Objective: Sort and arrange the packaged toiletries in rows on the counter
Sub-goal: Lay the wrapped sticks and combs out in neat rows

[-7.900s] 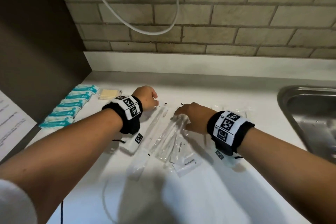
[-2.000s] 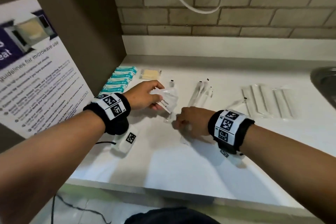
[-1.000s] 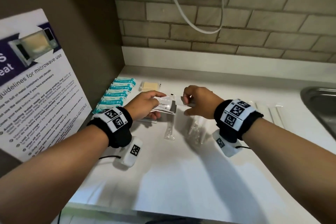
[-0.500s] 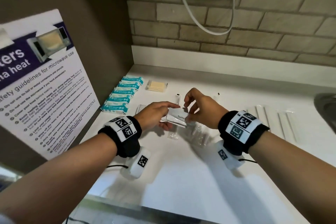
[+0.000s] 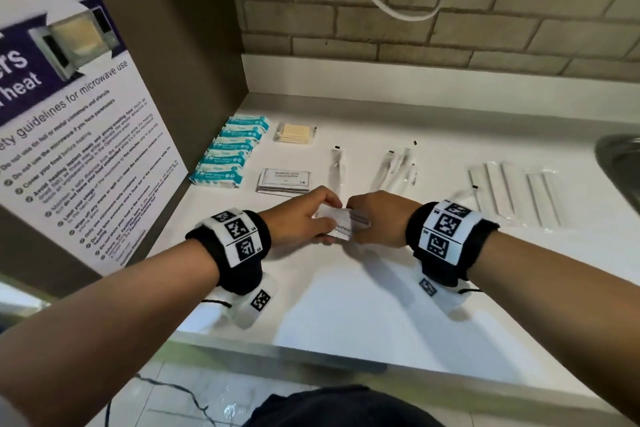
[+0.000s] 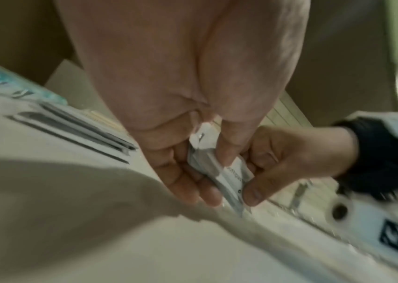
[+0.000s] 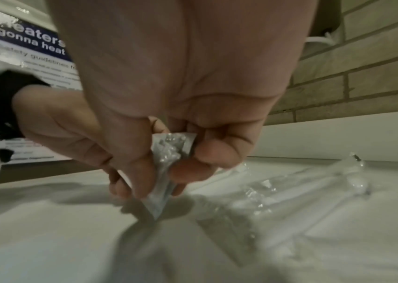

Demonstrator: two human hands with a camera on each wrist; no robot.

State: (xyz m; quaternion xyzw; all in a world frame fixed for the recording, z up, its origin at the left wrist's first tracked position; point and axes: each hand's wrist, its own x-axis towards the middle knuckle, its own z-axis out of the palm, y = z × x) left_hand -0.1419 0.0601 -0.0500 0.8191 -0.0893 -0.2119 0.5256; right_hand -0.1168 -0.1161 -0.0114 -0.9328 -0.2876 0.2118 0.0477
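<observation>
Toothpaste sachets (image 5: 341,226), flat glossy white rectangles in a thin stack, sit just above the white table (image 5: 346,305), pinched at both ends: left hand (image 5: 301,218) fingers clamped at 9 o'clock, right hand (image 5: 379,218) fingers at 3 o'clock; crinkly clear-wrapped sticks (image 5: 398,166) at 12

Table (image 5: 346,305) smooth, semi-gloss white. Toothbrush wrappers (image 5: 398,170) clear glossy plastic. Sink (image 5: 620,163) dull metal. Wall (image 5: 450,10) rough matt brick.
</observation>
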